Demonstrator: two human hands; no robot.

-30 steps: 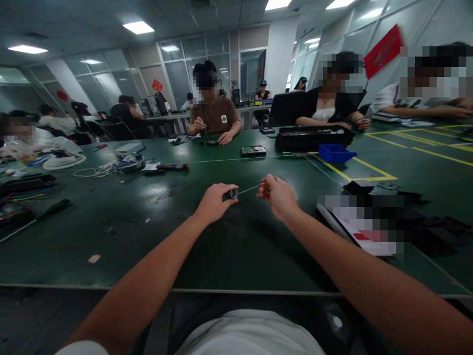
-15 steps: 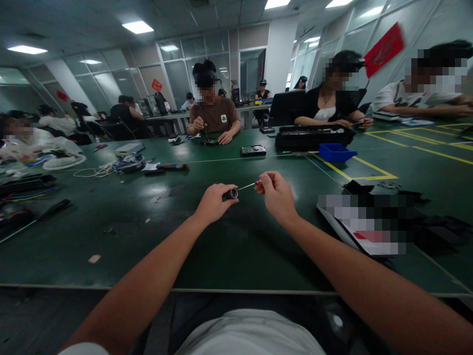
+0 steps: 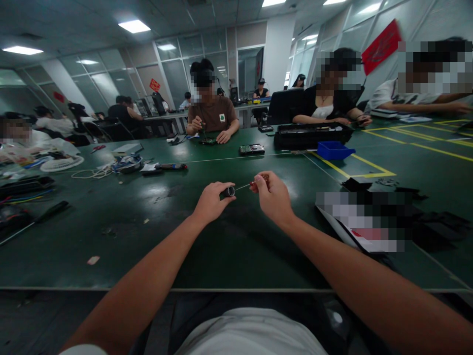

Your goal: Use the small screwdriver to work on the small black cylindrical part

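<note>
My left hand is closed around a small black cylinder, pinched between thumb and fingers above the table. Its round end, with a pale ring, faces right. My right hand is closed on a thin screwdriver, whose handle is mostly covered by the fingers and shows a reddish bit. The slim metal shaft points left, its tip at the cylinder's round end. Whether the tip touches or sits inside, I cannot tell.
On the green table, a blue bin, a circuit-board device and a long black housing stand beyond my hands. A booklet lies right; a black-handled tool lies left. A co-worker sits opposite.
My right hand has shifted slightly left toward the cylinder, and less of the shaft shows between the hands. The whole view has moved a little. Both hands keep their hold.
</note>
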